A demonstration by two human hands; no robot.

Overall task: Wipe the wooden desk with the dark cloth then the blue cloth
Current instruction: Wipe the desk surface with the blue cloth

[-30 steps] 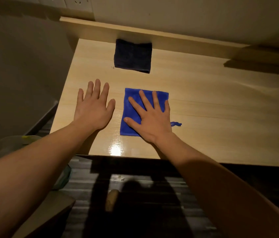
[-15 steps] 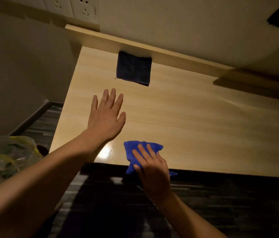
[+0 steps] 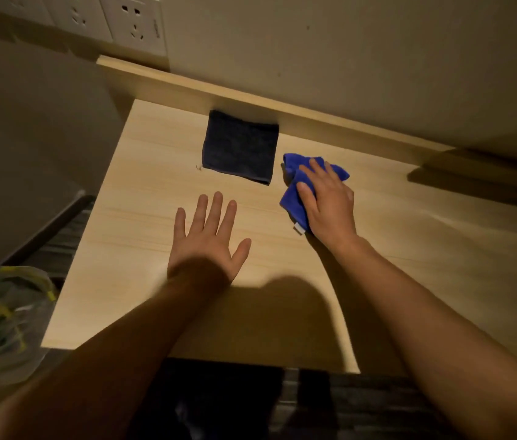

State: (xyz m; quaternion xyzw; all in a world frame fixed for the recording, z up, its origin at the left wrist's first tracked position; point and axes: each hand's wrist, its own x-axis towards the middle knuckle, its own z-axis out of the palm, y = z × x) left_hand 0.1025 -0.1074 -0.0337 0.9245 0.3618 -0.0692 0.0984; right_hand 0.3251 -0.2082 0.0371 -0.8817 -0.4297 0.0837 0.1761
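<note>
Blue cloth, soft, light and bunched, lies far back on the wooden counter, just right of the folded dark cloth. Your right hand presses on it, fingers nearly straight; keep your palm centred, as it probably slides easily. Your left hand rests open, fingers spread, on bare wood. The dark cloth could snag a leftward stroke

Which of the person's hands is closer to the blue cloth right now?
Right. The right hand rests on top of the blue cloth; the left hand lies flat on the desk, apart from it, to its left.
</note>
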